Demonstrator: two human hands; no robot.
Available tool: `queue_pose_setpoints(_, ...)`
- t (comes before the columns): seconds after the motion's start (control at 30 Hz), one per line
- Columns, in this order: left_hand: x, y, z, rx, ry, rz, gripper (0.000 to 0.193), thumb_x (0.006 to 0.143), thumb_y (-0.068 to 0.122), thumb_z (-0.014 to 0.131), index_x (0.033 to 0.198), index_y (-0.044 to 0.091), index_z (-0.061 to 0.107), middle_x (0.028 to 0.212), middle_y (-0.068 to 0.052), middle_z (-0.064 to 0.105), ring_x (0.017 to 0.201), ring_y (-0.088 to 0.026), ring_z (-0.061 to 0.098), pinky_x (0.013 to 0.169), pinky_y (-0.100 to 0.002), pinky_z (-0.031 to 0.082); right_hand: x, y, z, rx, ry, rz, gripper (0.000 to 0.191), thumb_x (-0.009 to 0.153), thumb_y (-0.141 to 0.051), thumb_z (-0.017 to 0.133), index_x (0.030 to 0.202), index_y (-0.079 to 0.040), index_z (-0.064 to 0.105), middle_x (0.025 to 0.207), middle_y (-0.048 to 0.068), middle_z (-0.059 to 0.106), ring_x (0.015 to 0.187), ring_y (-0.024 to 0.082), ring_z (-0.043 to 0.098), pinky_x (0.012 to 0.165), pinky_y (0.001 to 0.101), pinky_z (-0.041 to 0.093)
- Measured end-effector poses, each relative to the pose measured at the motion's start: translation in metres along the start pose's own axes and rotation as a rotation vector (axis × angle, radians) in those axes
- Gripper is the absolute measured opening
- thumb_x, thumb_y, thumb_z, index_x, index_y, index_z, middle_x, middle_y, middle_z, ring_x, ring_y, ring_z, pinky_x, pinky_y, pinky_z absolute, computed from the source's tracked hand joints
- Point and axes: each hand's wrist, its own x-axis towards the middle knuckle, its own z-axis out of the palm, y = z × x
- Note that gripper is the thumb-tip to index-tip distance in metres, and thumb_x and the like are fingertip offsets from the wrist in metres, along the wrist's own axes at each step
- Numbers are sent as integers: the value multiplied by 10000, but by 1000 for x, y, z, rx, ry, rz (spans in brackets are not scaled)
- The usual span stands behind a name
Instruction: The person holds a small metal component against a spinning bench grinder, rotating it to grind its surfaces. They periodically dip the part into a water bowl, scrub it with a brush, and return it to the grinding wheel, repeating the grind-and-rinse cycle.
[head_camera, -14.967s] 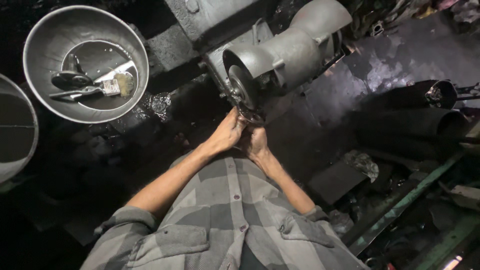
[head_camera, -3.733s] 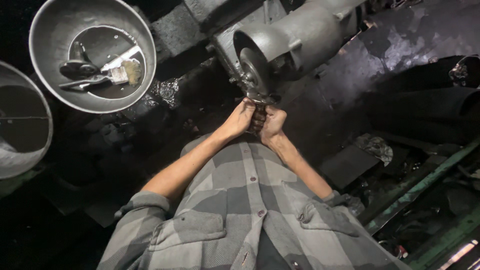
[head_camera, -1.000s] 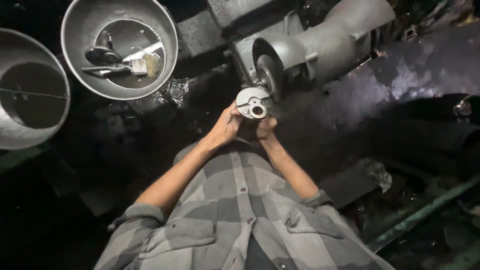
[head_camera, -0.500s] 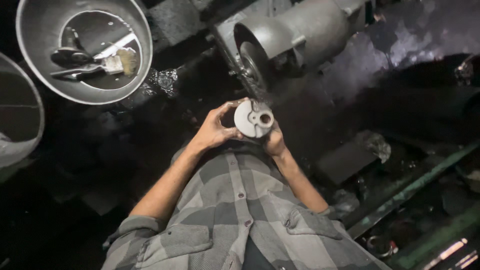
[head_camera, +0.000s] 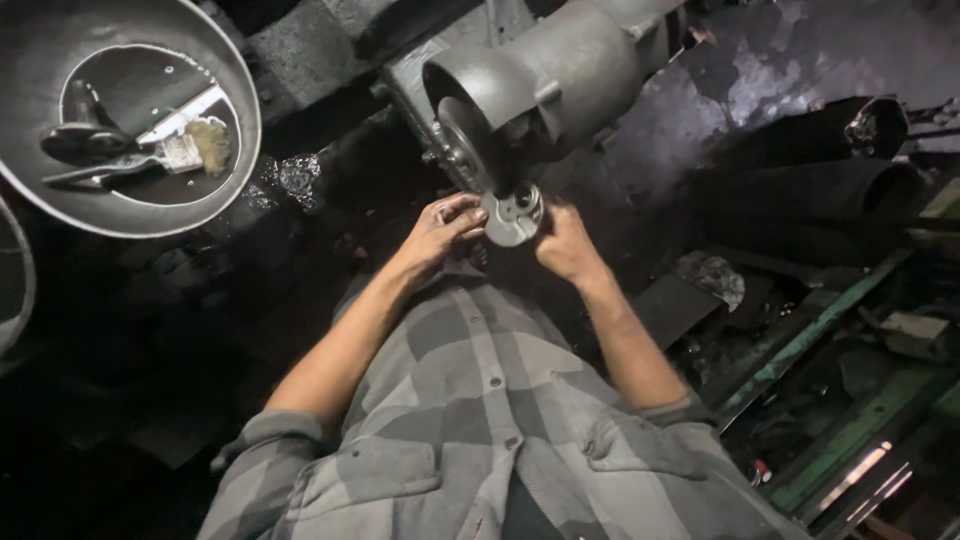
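Raised since the earlier frame, the round metal part (head_camera: 512, 214) now meets the grinder (head_camera: 545, 85) wheel. Left hand (head_camera: 440, 230) and right hand (head_camera: 565, 240) pinch its edges, fingers closed. Metal basin (head_camera: 235, 95) upper left.

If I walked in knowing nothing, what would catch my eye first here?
Probably the small round metal disc in the middle, held by the left hand and right hand against the wheel of a big grey grinding machine just above. Next, the wide metal basin at upper left, holding a brush and dark tools.
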Motion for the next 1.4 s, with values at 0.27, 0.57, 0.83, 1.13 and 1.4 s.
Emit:
queue_pose_setpoints(0.27,19,-25,-11,-81,144,83,248,967,181,713,1183,63,687,1048,39,678,943,-41,606,810,-207,502,24,3,12,-69,21,-23,317,820,96,566,1111,24,671,1038,190,747,997,267,705,898,362,547)
queue_pose_setpoints(0.57,22,-32,-14,-6,87,127,260,1019,169,721,1219,9,678,1027,-6,629,946,-88,595,834,-259,512,17,20,12,-11,77,-65,358,791,99,574,1128,25,669,1063,152,735,1023,188,691,915,338,537)
queue_pose_setpoints(0.83,7,-19,-2,12,-13,115,316,979,180,737,1238,7,685,1083,-15,677,1007,-94,639,905,-265,551,-12,60,25,32,197,-84,395,802,121,562,1166,19,675,1119,111,732,1061,204,698,956,328,548)
queue_pose_setpoints(1.13,-15,12,-7,457,-318,61,432,1009,219,690,1381,46,554,1190,-29,644,1018,-64,613,873,-260,558,-65,54,68,352,400,-137,379,957,-4,571,1335,17,553,1315,109,632,1224,218,622,1081,346,503)
queue_pose_setpoints(1.4,1,-27,-24,208,-109,41,434,1096,337,494,1366,3,559,1302,-35,610,1233,-116,539,1086,-294,438,-16,24,107,849,478,268,337,925,105,577,1253,68,641,1254,121,682,1166,219,651,1033,344,502)
